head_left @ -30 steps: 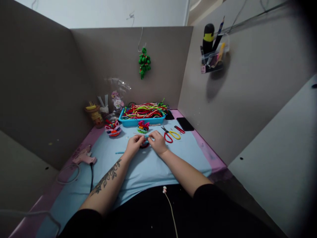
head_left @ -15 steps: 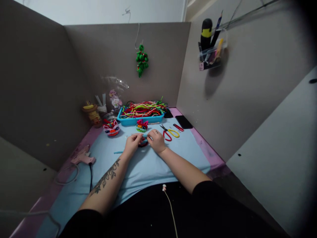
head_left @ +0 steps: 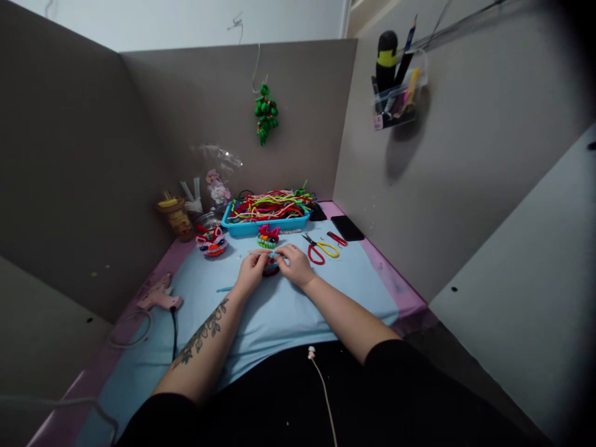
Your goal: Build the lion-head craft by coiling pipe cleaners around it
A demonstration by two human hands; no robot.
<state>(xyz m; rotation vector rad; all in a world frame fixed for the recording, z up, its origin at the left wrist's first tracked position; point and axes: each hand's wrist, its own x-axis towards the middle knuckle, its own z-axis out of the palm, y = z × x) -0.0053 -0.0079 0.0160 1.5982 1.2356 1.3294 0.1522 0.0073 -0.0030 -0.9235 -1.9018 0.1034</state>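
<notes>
Between my hands, low over the blue cloth, is a small pipe-cleaner piece point(head_left: 270, 268) in dark red and light blue, partly hidden by the fingers. My left hand point(head_left: 252, 269) pinches it from the left side. The fingers of my right hand point(head_left: 295, 263) are closed on its light blue part from the right. Just beyond my hands sits a pipe-cleaner animal head point(head_left: 269, 236) in red, orange and green. A second animal head point(head_left: 211, 242), red, pink and orange, rests farther left. A short light blue pipe cleaner point(head_left: 224, 289) lies beside my left wrist.
A blue tray point(head_left: 246, 229) of colourful pipe cleaners stands at the back. Scissors point(head_left: 322, 249), a small red tool point(head_left: 337, 238) and a black phone point(head_left: 347, 228) lie to the right. A pink glue gun point(head_left: 161, 298) with its cord lies left. Grey panels point(head_left: 298, 118) enclose the table.
My fingers have shifted slightly around the piece, and its light blue part shows less between them. The view has moved a little; the other things have stayed put.
</notes>
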